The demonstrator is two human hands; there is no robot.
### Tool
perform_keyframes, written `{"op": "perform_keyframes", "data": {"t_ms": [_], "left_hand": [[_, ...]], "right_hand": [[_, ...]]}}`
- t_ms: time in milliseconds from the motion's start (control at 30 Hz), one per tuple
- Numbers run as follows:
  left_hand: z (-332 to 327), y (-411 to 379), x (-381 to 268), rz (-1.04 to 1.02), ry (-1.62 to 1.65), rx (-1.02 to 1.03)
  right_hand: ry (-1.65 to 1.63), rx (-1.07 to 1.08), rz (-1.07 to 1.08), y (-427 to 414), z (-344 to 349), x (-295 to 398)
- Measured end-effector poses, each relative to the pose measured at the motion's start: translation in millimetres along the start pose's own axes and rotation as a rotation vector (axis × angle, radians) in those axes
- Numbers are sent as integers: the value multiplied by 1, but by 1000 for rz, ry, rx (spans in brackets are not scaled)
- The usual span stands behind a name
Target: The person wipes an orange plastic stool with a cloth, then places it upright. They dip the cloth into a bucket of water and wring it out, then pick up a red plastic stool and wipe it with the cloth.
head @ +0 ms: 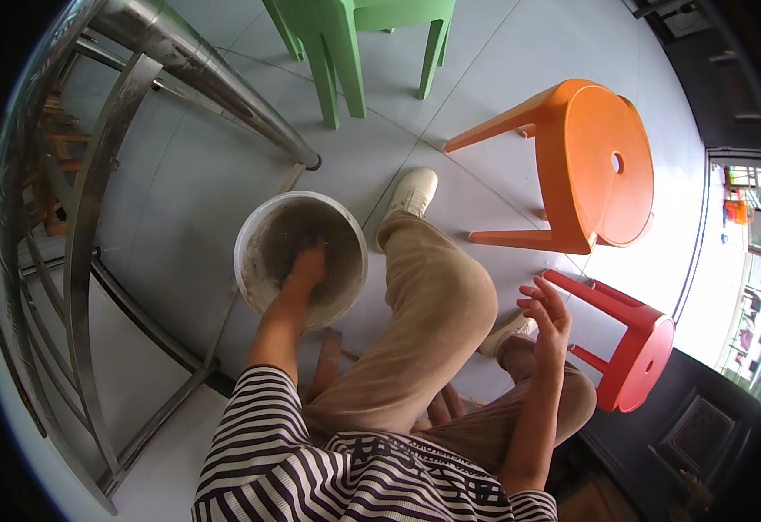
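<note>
A round white bucket stands on the tiled floor at the left of my legs, its inner wall smeared and its bottom dark. My left hand reaches down inside it; the fingertips are lost in the dark interior, and whether they hold anything cannot be seen. Over my right knee, close to a small red plastic stool, my right hand is raised with its fingers apart and nothing in it.
An orange plastic stool stands ahead on the right, and a green plastic stool at the top. A metal frame with round legs runs along the left. Dark panelled furniture is at lower right.
</note>
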State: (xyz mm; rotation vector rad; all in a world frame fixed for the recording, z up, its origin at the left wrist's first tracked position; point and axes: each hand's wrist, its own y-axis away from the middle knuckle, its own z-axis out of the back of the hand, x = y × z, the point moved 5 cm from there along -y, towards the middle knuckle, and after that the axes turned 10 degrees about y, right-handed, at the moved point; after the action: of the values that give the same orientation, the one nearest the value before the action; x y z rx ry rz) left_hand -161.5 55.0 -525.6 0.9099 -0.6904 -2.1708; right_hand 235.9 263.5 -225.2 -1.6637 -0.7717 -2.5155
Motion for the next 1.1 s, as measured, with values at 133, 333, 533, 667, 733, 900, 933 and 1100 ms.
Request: {"op": "perform_keyframes", "data": {"t_ms": [133,333,533,667,733,900,933,1100], "left_hand": [[39,19,3,-48,176,-181],[68,63,8,45,1395,-203],[97,119,-36,-60,2016,-21],[111,136,-45,-186,2164,50],[95,116,-15,-93,2129,-100],[78,100,3,146,2055,-288],[73,96,-2,84,2118,-157],[23,60,17,-337,2416,389]], "right_hand": [[-3,-122,120,9,-15,57],[71,345,355,0,-169,206],[197,419,174,-80,-350,87],[-88,650,-240,-55,-381,24],[37,633,-281,-41,-382,21],[521,447,57,-25,-386,39],[625,437,112,-13,-388,46],[748,404,541,48,-406,65]]}}
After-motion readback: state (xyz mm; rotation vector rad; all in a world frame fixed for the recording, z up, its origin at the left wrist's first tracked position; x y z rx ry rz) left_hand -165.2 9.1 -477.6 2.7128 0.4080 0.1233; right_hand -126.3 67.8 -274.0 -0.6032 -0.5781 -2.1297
